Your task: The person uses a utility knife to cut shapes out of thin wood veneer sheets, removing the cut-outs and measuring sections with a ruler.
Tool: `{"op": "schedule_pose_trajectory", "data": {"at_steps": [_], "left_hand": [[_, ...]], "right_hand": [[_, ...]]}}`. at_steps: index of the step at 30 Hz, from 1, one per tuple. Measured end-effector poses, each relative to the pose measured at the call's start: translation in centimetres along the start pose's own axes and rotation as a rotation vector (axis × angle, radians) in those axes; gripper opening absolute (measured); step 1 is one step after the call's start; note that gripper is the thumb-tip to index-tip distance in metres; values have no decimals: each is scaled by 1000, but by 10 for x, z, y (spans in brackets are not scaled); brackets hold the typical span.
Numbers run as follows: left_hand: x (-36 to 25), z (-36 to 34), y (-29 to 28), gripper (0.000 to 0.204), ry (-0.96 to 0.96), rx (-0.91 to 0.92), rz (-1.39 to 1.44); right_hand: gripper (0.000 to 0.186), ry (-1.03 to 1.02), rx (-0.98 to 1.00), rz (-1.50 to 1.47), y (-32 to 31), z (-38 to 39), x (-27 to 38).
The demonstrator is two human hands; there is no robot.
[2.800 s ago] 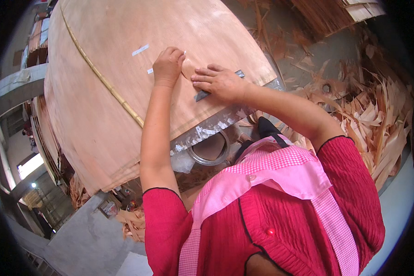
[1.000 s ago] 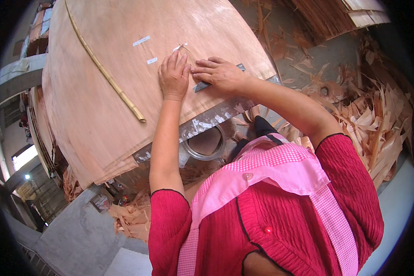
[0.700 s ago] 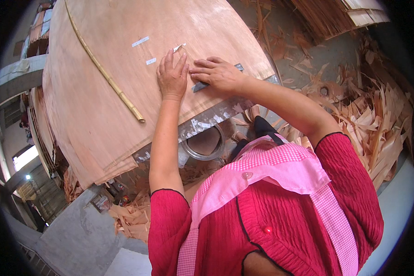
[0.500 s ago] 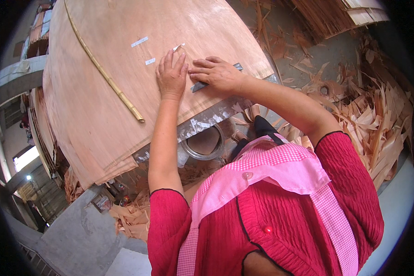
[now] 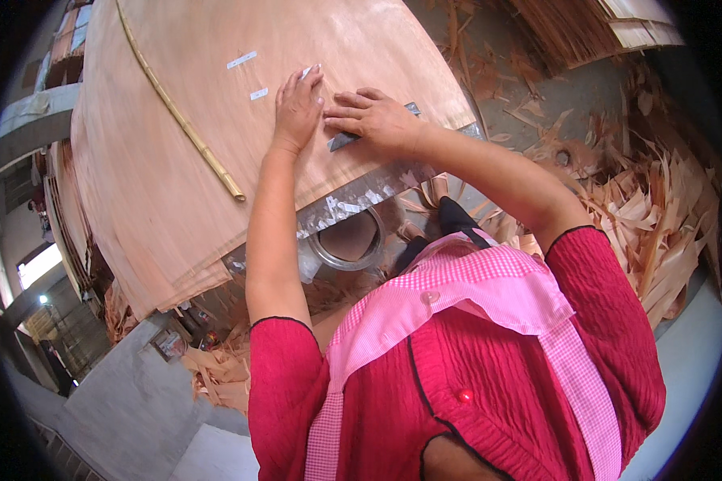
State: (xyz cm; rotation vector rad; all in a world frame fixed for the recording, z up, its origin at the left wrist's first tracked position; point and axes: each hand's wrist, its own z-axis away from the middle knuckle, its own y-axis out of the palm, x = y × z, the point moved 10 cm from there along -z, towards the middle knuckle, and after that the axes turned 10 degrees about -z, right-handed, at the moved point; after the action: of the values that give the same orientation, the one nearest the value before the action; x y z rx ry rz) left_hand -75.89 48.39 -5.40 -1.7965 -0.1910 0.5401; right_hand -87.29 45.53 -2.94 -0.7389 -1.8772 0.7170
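Observation:
A large sheet of thin reddish-brown wood veneer lies before me on the worktop. My left hand rests on it, its fingers stretched out and somewhat bent. Its fingertips touch a small white strip of tape, partly covered by them. Just right of it, my right hand lies with outstretched fingers over a dark flat blade. The palm and fingers hide the blade's middle; both ends show. Two more tape strips, an upper one and a lower one, are stuck on the veneer to the left.
A thin bamboo stick lies along the veneer's left side. A round metal ring sits below the worktop's scuffed front edge. Veneer scraps heap on the floor at the right, and a veneer stack stands far right.
My left hand has slid slightly away from me, its fingers drawing closer together over the tape strip. The right hand stays over the blade. The whole view has shifted a little.

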Motion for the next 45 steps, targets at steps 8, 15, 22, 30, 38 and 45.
{"op": "schedule_pose_trajectory", "data": {"at_steps": [8, 15, 22, 30, 38, 45], "left_hand": [[-25, 49, -23, 28, 81, -75, -41], [-37, 76, -17, 35, 104, -44, -140], [-50, 218, -88, 18, -209, -344, 84], [-19, 465, -46, 20, -921, -228, 309], [23, 488, -38, 20, -1094, -396, 372], [58, 400, -18, 26, -1264, -217, -123]], "right_hand": [[38, 318, -187, -334, -73, 85, -17], [19, 1325, -370, -1099, -3, 230, -12], [25, 1297, -392, -1229, 54, 211, -12], [29, 1269, -739, -1430, 66, 219, -20], [15, 1117, -755, -1538, 63, 217, -31], [29, 1355, -271, -934, 66, 253, 41]]}}
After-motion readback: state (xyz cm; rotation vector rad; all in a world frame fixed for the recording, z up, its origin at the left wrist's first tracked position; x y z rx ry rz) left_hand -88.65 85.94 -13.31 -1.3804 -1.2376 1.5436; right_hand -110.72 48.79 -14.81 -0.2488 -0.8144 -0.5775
